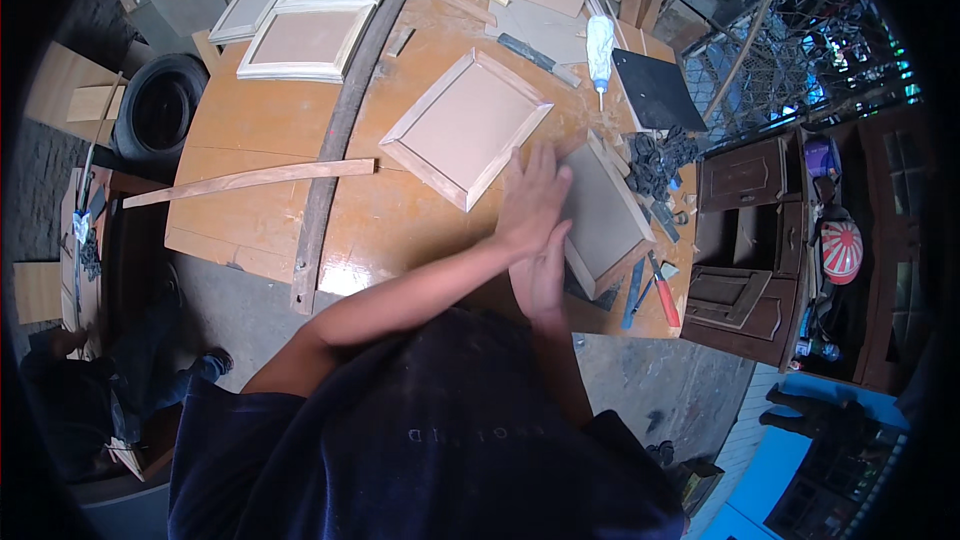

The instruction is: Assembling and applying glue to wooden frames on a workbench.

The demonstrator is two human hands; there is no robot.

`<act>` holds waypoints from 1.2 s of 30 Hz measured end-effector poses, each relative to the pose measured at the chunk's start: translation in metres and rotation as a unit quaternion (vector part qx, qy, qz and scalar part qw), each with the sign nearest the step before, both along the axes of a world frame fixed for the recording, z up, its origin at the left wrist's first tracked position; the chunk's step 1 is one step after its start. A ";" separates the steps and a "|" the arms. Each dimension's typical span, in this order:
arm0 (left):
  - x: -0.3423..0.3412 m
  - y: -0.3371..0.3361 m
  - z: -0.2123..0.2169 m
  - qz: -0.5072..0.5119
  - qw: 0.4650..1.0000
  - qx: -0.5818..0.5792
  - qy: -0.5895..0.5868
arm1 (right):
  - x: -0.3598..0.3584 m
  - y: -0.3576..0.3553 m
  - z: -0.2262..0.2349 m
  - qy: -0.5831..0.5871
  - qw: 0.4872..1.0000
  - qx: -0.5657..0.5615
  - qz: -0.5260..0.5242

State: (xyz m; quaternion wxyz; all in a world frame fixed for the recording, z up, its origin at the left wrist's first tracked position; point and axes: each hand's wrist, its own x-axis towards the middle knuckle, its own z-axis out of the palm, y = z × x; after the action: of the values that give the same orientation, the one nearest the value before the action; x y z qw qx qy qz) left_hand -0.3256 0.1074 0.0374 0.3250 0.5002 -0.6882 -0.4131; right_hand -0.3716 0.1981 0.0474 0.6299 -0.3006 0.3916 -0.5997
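Observation:
In front of my chest my two hands cross and touch. My left hand (532, 202) lies uppermost, its fingers stretched out toward the far side of the bench. Under it is my right hand (540, 275), thumb extended, most of its fingers hidden behind the left. Neither hand visibly holds anything. Just left of my fingertips a wood-framed panel (467, 130) lies flat on the bench. Close to the right of my hands a second framed panel (605, 215) shows a grey face and a pale wooden edge; whether my hands touch it I cannot tell.
A long dark bar (345, 130) crosses the orange workbench (235, 140), with a thin wood strip (250, 180) over it. Finished-looking frames (305, 40) lie far left. A white bottle (600, 45), dark rags (660, 162) and a red-handled tool (667, 300) are at right. A person sits far left.

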 end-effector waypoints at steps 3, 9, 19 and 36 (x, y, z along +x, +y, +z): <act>0.001 0.002 -0.001 -0.006 1.000 -0.002 -0.014 | -0.006 0.009 -0.007 -0.043 0.998 0.003 0.037; 0.023 -0.011 -0.007 0.070 0.971 0.167 0.156 | 0.002 0.014 -0.010 -0.047 0.995 0.000 0.092; 0.055 -0.030 -0.031 0.151 0.942 0.164 0.249 | 0.002 0.000 0.004 -0.015 0.982 0.009 0.191; 0.114 -0.132 -0.079 0.243 0.939 -0.071 -0.232 | -0.030 -0.027 -0.057 0.093 0.975 0.200 -0.007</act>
State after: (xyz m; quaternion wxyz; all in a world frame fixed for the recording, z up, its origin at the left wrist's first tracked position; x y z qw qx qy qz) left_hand -0.2112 -0.0249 -0.0411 0.2816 0.7095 -0.6298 -0.1438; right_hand -0.4017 0.1715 -0.0096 0.6343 -0.2204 0.5620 -0.4830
